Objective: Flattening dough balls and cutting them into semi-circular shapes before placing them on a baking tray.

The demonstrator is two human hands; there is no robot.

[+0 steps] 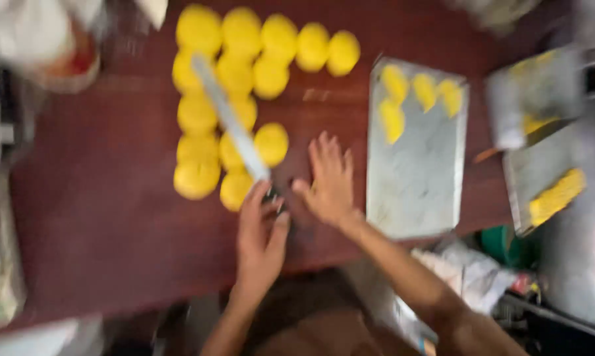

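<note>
Dark wooden table [99, 217], round yellow dough balls [198, 178], left hand [261, 231] gripping long knife [231, 122]

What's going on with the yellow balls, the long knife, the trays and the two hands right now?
Round yellow dough balls: whole, in rows on the dark red-brown table.
Long grey metal blade: lying across the balls, handle end in the left hand.
Right hand: open, fingers spread, flat on the table.
Flat grey metal tray: mostly bare, four yellow pieces at its far end.
Second grey tray: holds one long yellow piece; blurred.
</note>
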